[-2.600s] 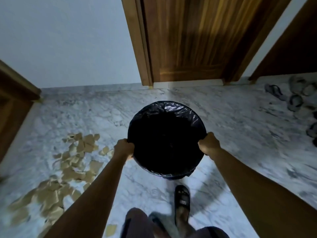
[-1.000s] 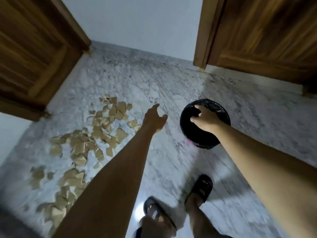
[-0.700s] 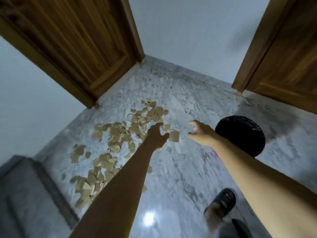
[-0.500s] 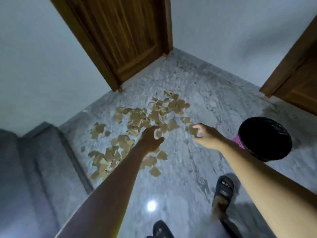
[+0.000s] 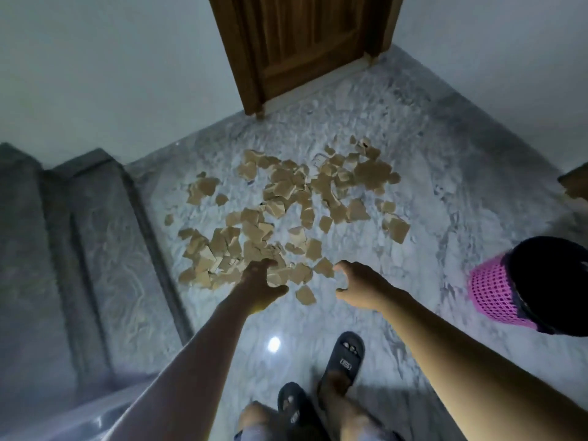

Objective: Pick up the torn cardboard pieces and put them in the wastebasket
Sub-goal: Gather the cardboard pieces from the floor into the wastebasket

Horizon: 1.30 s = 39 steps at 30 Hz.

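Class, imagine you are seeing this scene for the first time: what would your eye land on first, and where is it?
A scatter of torn cardboard pieces lies across the middle of the marble floor. The left hand and right hand reach toward its near edge, holding nothing. A pink wastebasket with a black liner stands at the right edge.

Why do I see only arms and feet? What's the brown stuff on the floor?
The camera sits on a person's head and looks down, so you see only their arms and feet in dark slide sandals. Brown torn cardboard pieces lie scattered on the grey-white marble floor. The left hand reaches over the pile's near edge; the right hand hovers beside it, fingers curved. Neither plainly holds a piece yet. The pink mesh wastebasket with a black bag stands to the right, apart from the pile.
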### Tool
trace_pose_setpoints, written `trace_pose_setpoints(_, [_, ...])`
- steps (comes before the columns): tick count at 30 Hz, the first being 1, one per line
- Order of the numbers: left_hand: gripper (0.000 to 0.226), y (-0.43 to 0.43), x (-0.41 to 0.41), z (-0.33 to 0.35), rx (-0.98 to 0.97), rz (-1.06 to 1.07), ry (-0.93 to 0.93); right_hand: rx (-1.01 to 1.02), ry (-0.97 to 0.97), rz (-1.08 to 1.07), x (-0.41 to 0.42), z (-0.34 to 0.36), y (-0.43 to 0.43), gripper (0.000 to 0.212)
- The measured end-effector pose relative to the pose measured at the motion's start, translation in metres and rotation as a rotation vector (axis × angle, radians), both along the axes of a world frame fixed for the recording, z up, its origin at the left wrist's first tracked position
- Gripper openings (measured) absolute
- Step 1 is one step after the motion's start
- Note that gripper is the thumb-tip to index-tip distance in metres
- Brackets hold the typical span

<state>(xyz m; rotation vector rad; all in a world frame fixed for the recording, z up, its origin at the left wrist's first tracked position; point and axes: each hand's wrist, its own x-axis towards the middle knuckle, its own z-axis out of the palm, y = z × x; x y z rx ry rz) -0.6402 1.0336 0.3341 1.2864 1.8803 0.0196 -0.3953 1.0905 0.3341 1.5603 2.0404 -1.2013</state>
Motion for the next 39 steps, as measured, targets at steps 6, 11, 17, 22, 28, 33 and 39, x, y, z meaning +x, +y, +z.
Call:
trace_pose_setpoints(6, [0.071, 0.018, -0.026, -0.137, -0.097, -0.054, 0.034, -0.048, -0.130, 0.078, -0.029, -0.145, 0.004, 0.066])
trace_pose_setpoints(11, [0.077, 0.053, -0.053, -0.296, -0.076, -0.053, 0.062, 0.028, -0.214, 0.178, -0.059, -0.304, 0.018, 0.071])
trace_pose_setpoints(17, [0.091, 0.073, -0.078, -0.491, -0.017, -0.029, 0.115, 0.279, -0.279, 0.331, -0.096, -0.501, 0.020, 0.049])
trace_pose_setpoints(22, [0.090, 0.097, -0.075, -0.608, 0.100, -0.199, 0.135, 0.208, -0.291, 0.356, -0.113, -0.618, 0.030, 0.053])
trace_pose_setpoints(28, [0.108, 0.129, -0.035, -0.670, 0.200, -0.540, 0.212, 0.130, -0.068, 0.146, -0.098, -0.664, 0.028, 0.070])
trace_pose_setpoints(33, [0.105, 0.127, -0.017, -0.673, 0.300, -0.592, 0.439, -0.130, -0.136, -0.015, -0.072, -0.674, 0.035, 0.034])
trace_pose_setpoints(39, [0.074, 0.133, -0.013, -0.663, 0.362, -0.439, 0.396, -0.011, 0.028, -0.184, -0.038, -0.639, 0.128, 0.046])
